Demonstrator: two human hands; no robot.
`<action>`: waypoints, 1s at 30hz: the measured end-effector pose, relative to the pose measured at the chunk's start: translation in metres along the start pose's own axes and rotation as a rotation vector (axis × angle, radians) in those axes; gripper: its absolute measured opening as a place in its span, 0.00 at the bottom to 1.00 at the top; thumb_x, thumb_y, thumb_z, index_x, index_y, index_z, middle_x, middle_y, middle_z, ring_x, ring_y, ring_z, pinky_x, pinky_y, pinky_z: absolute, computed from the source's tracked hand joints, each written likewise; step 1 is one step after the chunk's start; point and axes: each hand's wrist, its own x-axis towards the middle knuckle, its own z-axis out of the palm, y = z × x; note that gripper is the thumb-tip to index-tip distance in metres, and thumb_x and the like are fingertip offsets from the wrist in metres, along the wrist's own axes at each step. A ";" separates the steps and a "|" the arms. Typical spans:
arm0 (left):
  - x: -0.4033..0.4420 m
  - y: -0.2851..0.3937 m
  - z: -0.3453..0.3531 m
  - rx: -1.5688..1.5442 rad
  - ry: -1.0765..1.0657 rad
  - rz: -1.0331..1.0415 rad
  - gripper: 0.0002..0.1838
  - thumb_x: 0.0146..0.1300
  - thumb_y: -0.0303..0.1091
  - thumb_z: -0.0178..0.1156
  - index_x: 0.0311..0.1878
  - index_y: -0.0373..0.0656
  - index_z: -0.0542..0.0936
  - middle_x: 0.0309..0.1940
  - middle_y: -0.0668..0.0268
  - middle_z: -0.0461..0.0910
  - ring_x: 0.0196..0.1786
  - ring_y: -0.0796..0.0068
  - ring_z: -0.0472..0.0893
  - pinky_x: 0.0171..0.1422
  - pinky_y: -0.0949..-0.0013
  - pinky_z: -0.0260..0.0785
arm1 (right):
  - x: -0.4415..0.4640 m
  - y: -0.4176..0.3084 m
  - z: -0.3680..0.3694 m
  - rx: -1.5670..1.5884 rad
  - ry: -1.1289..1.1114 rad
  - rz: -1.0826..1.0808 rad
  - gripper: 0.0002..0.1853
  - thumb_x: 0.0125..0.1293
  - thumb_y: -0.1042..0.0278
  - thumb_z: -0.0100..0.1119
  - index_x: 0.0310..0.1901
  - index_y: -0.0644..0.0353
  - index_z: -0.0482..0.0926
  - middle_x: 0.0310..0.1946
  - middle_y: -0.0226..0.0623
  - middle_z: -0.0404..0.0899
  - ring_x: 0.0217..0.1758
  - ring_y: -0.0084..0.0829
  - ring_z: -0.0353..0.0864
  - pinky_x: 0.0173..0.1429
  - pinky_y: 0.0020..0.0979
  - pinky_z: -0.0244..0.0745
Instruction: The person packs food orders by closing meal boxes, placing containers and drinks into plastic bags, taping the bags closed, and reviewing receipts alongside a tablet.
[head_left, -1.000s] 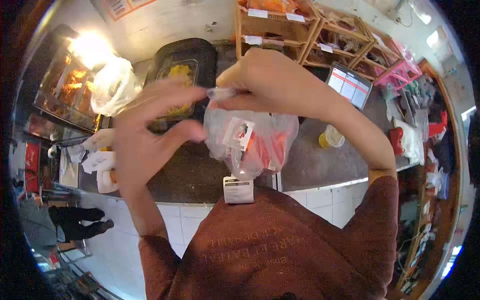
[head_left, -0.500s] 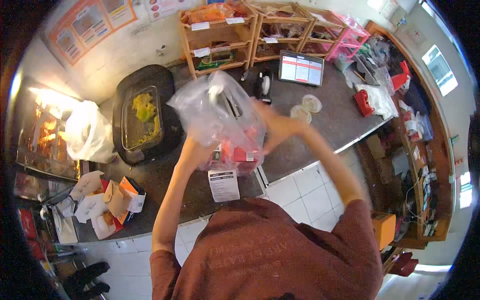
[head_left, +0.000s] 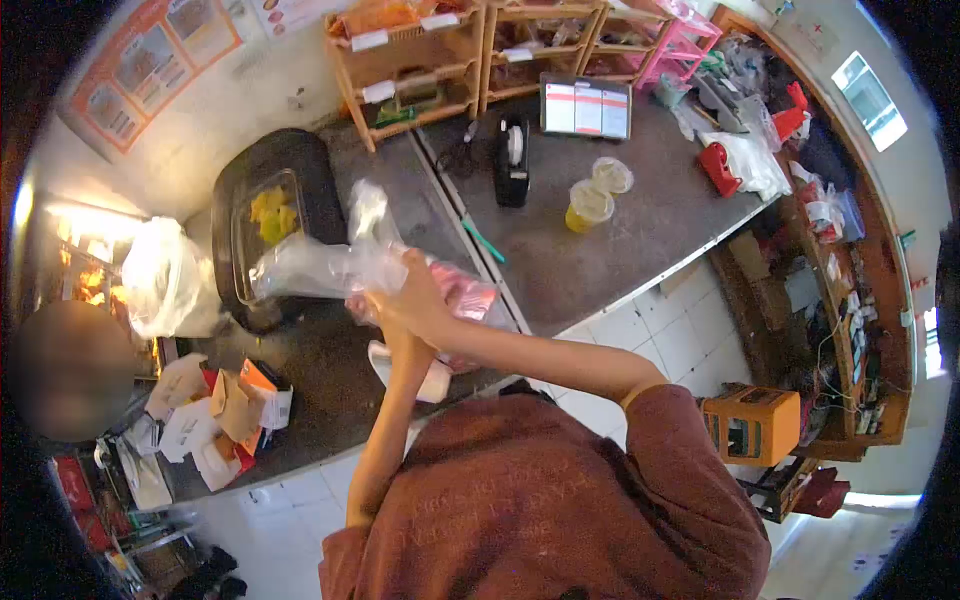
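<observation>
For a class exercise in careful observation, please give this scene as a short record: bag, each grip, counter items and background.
Bag: clear plastic bag, reddish contents showing through
Right grip: closed on the gathered plastic
Left grip: against the right, partly hidden; finger closure unclear
Counter, left side: black tray with yellow food; opened boxes
Counter, right side: tablet; cup with yellow contents
Background: wooden racks

The counter point(head_left: 650, 200) carries a tablet point(head_left: 587, 107) (lit) — a tape dispenser point(head_left: 512, 180), too.
</observation>
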 end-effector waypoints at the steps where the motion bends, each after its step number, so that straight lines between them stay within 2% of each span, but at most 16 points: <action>1: -0.001 -0.001 0.009 -0.081 0.033 -0.022 0.40 0.41 0.44 0.66 0.56 0.33 0.63 0.60 0.42 0.54 0.62 0.38 0.52 0.68 0.50 0.40 | -0.009 0.000 0.000 -0.136 0.043 -0.141 0.35 0.45 0.56 0.67 0.51 0.68 0.64 0.41 0.47 0.72 0.43 0.39 0.73 0.53 0.35 0.65; 3: -0.006 -0.008 0.019 -0.231 0.116 -0.081 0.36 0.42 0.42 0.65 0.54 0.33 0.65 0.59 0.42 0.55 0.62 0.39 0.53 0.68 0.50 0.40 | -0.019 0.004 -0.012 -0.393 0.108 -0.435 0.38 0.44 0.54 0.67 0.53 0.67 0.62 0.41 0.48 0.71 0.46 0.43 0.71 0.54 0.37 0.64; 4: -0.005 -0.012 0.018 -0.299 0.164 -0.098 0.34 0.43 0.42 0.64 0.53 0.33 0.67 0.59 0.41 0.56 0.62 0.39 0.53 0.68 0.50 0.40 | 0.000 0.008 -0.034 -0.351 -0.251 -0.505 0.39 0.43 0.53 0.67 0.53 0.66 0.62 0.41 0.48 0.70 0.50 0.45 0.67 0.55 0.39 0.62; 6: -0.002 -0.015 0.012 -0.252 0.293 -0.045 0.30 0.44 0.39 0.63 0.50 0.33 0.69 0.58 0.41 0.57 0.62 0.41 0.54 0.67 0.50 0.41 | 0.023 -0.002 -0.083 -0.439 -0.572 -0.662 0.38 0.41 0.52 0.67 0.52 0.65 0.64 0.42 0.48 0.69 0.55 0.46 0.62 0.56 0.41 0.60; 8: 0.002 -0.004 0.003 -0.021 0.422 0.087 0.24 0.45 0.35 0.62 0.46 0.33 0.72 0.57 0.42 0.59 0.63 0.43 0.54 0.67 0.51 0.43 | 0.020 -0.049 -0.120 -0.714 -0.480 -0.819 0.35 0.41 0.53 0.66 0.50 0.64 0.67 0.43 0.47 0.69 0.57 0.44 0.61 0.56 0.41 0.60; 10: -0.003 -0.027 0.020 -0.285 0.381 0.054 0.24 0.44 0.34 0.62 0.45 0.34 0.72 0.58 0.43 0.58 0.64 0.45 0.54 0.67 0.51 0.44 | 0.062 -0.015 -0.100 -0.500 -0.784 -0.591 0.28 0.44 0.58 0.63 0.47 0.63 0.70 0.44 0.44 0.70 0.55 0.43 0.64 0.56 0.40 0.61; 12: -0.010 -0.045 0.020 -0.231 0.274 0.037 0.22 0.45 0.35 0.61 0.44 0.34 0.73 0.55 0.46 0.61 0.61 0.47 0.58 0.66 0.51 0.46 | 0.085 -0.002 -0.078 -0.300 -0.951 -0.829 0.22 0.46 0.64 0.59 0.45 0.62 0.72 0.43 0.43 0.71 0.52 0.42 0.67 0.54 0.39 0.63; 13: -0.016 -0.050 0.018 -0.142 0.228 0.046 0.21 0.45 0.35 0.61 0.43 0.34 0.73 0.54 0.47 0.63 0.59 0.49 0.59 0.66 0.51 0.47 | 0.077 -0.001 -0.070 -0.230 -0.986 -1.178 0.19 0.47 0.67 0.57 0.44 0.61 0.73 0.42 0.44 0.71 0.49 0.41 0.70 0.52 0.39 0.64; 14: -0.022 -0.052 0.016 -0.057 0.199 0.057 0.20 0.46 0.35 0.61 0.43 0.34 0.74 0.53 0.49 0.65 0.57 0.50 0.61 0.66 0.52 0.48 | 0.062 -0.006 -0.070 -0.485 -0.971 -1.098 0.14 0.49 0.69 0.53 0.40 0.61 0.74 0.38 0.44 0.73 0.45 0.42 0.72 0.48 0.39 0.65; 16: -0.032 -0.050 0.012 0.090 0.200 0.086 0.19 0.47 0.36 0.60 0.42 0.35 0.75 0.50 0.52 0.68 0.54 0.53 0.65 0.65 0.52 0.50 | 0.041 -0.031 -0.074 -0.584 -1.044 -1.410 0.08 0.53 0.67 0.48 0.30 0.63 0.73 0.32 0.42 0.76 0.40 0.42 0.74 0.46 0.37 0.66; 18: -0.028 -0.037 0.012 0.235 0.293 0.135 0.17 0.48 0.36 0.60 0.40 0.35 0.76 0.47 0.55 0.71 0.51 0.56 0.68 0.65 0.53 0.51 | 0.024 -0.013 -0.075 -0.431 -0.787 -1.301 0.09 0.51 0.66 0.49 0.30 0.62 0.73 0.31 0.40 0.76 0.37 0.43 0.75 0.41 0.40 0.68; 21: -0.010 -0.006 0.010 0.385 0.525 0.215 0.16 0.49 0.37 0.59 0.38 0.36 0.78 0.43 0.60 0.76 0.47 0.61 0.74 0.64 0.53 0.54 | 0.008 0.012 -0.080 -0.435 -0.242 -0.739 0.12 0.48 0.64 0.55 0.33 0.62 0.74 0.31 0.42 0.77 0.36 0.42 0.77 0.38 0.39 0.71; 23: -0.003 0.008 0.007 0.379 0.588 0.239 0.15 0.50 0.37 0.59 0.37 0.36 0.79 0.40 0.63 0.79 0.44 0.63 0.77 0.63 0.54 0.56 | -0.004 -0.005 -0.078 0.041 -0.162 0.193 0.13 0.53 0.61 0.56 0.36 0.61 0.75 0.32 0.44 0.78 0.38 0.39 0.79 0.39 0.38 0.73; 26: -0.002 0.005 0.009 0.269 0.774 0.422 0.15 0.57 0.40 0.54 0.37 0.37 0.79 0.37 0.61 0.79 0.39 0.64 0.78 0.51 0.60 0.67 | 0.023 0.020 -0.106 0.489 -0.795 0.313 0.17 0.60 0.54 0.52 0.42 0.59 0.74 0.38 0.42 0.77 0.41 0.35 0.78 0.40 0.39 0.73; 29: 0.016 0.062 0.014 0.112 0.808 0.458 0.16 0.57 0.40 0.53 0.37 0.35 0.78 0.35 0.61 0.78 0.36 0.65 0.77 0.48 0.62 0.67 | 0.007 0.018 -0.180 0.452 -0.703 0.237 0.18 0.61 0.53 0.51 0.43 0.58 0.71 0.37 0.38 0.74 0.38 0.32 0.76 0.37 0.37 0.72; 30: 0.020 0.082 0.017 0.062 0.798 0.455 0.16 0.58 0.40 0.53 0.37 0.35 0.78 0.34 0.61 0.78 0.36 0.66 0.77 0.47 0.62 0.68 | 0.018 0.054 -0.197 0.309 -0.625 0.064 0.19 0.61 0.52 0.51 0.45 0.59 0.68 0.35 0.33 0.72 0.35 0.27 0.73 0.36 0.30 0.71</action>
